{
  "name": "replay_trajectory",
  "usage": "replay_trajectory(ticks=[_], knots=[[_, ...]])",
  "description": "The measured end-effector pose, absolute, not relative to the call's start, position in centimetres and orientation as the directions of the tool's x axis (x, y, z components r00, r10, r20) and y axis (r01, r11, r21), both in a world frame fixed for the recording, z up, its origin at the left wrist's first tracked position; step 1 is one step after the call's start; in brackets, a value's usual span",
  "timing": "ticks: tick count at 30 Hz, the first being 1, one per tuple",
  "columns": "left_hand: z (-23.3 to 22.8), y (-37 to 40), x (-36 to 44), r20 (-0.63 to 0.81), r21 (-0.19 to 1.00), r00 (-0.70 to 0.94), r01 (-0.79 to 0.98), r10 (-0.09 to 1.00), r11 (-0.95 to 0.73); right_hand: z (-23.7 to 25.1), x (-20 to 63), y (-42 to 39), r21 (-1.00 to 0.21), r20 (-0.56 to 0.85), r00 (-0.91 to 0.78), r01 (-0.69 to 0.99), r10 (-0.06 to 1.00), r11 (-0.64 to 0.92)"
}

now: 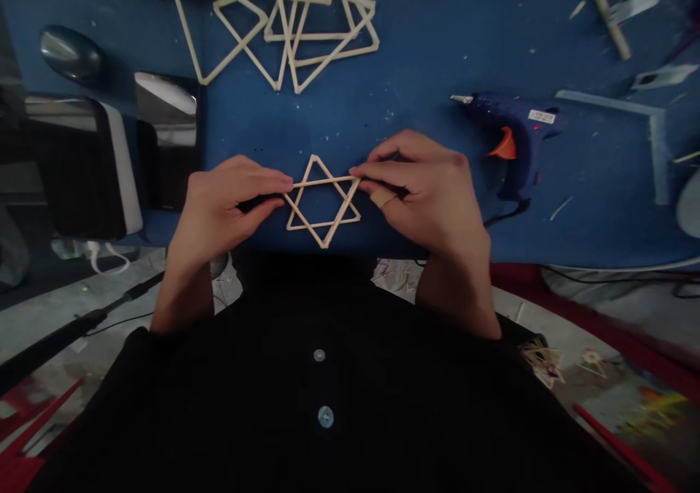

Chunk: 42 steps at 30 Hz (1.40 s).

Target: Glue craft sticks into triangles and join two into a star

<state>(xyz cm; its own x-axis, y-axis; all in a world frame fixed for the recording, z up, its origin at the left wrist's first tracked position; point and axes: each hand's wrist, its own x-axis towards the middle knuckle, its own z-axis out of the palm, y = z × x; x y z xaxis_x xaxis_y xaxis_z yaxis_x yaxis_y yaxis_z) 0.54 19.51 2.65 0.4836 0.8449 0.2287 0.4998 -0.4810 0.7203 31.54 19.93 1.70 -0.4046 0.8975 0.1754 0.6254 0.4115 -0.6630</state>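
Six-pointed star of thin wooden sticks (pixel 323 203) held just above blue tabletop (pixel 415 99). Pinched at left tip by left hand (pixel 219 205), at right tip by right hand (pixel 432 190), fingers closed. Glue gun (pixel 511 143) lying near, right; stick triangles (pixel 289 19) piled well beyond.

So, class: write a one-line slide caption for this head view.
Both hands, left and right, pinch a stick star over a blue table beside a glue gun.
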Motion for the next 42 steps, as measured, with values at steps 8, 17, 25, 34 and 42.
replay_trajectory(ticks=[8, 17, 25, 34, 42], knots=[[2.3, 19.5, 0.8, 0.255, 0.72, 0.429, 0.515, 0.867, -0.466, 1.6, 31.5, 20.1, -0.716, 0.183, -0.4, 0.572, 0.898, 0.4], [2.3, 19.2, 1.1, 0.245, 0.724, 0.388, 0.536, 0.889, -0.434, 1.7, 31.3, 19.9, -0.716, 0.202, -0.364, 0.579, 0.909, 0.391], [2.4, 18.6, 1.0, 0.247, 0.641, 0.364, 0.633, 0.898, -0.433, 1.3, 30.5, 19.1, -0.703, 0.144, -0.24, 0.658, 0.96, 0.27], [2.3, 18.1, 1.2, 0.332, 0.588, 0.365, 0.641, 0.87, -0.494, 2.6, 30.3, 15.2, -0.702, 0.217, -0.293, 0.616, 0.931, 0.358], [2.4, 17.3, 1.1, 0.307, 0.592, 0.396, 0.632, 0.865, -0.5, 1.1, 29.7, 15.8, -0.678, 0.311, -0.051, 0.688, 0.949, 0.259]])
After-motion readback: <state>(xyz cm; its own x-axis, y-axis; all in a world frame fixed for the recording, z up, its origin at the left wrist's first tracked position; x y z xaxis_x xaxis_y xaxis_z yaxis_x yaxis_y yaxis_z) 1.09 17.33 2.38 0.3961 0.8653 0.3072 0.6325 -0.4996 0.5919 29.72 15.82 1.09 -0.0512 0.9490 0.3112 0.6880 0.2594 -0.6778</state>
